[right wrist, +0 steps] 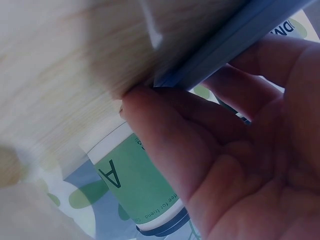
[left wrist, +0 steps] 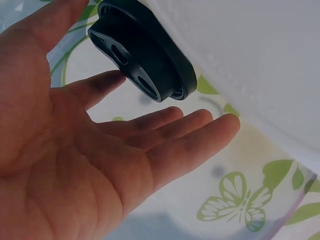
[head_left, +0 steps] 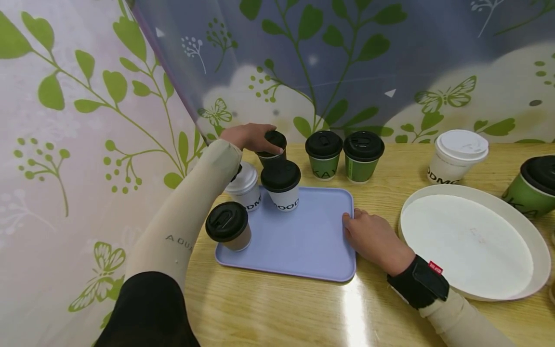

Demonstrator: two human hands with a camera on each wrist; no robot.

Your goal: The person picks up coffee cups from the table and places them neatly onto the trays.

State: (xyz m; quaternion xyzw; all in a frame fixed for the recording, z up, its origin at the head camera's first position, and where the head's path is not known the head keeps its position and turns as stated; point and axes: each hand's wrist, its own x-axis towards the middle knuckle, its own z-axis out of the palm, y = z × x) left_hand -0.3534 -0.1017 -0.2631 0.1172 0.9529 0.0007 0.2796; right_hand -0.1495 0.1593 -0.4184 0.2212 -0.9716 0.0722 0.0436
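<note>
Leaf-patterned sheeting (head_left: 334, 58) behind wooden table (head_left: 299, 313). Left hand (head_left: 249, 136): fingers loosely spread, unclasped, at lid of dark cup (head_left: 276, 140) behind lilac tray (head_left: 321, 236); three cups (head_left: 281, 177) in front of those fingers. Rightward, tray surface stretching up to right hand (head_left: 372, 238), fingers pinching tray edge, narrow gap beyond knuckles before round tray (head_left: 468, 250).

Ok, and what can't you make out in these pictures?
Head view: the lower part of the rear cup, hidden by the black-lidded white cup.
Head view: part of the left white-lidded cup, behind the left sleeve.
Head view: the far-right green cup, cut off by the right edge.
Head view: marks in the round white tray, too small to read.
Left wrist view: the thumb tip of the left hand, cut off by the top edge.
</note>
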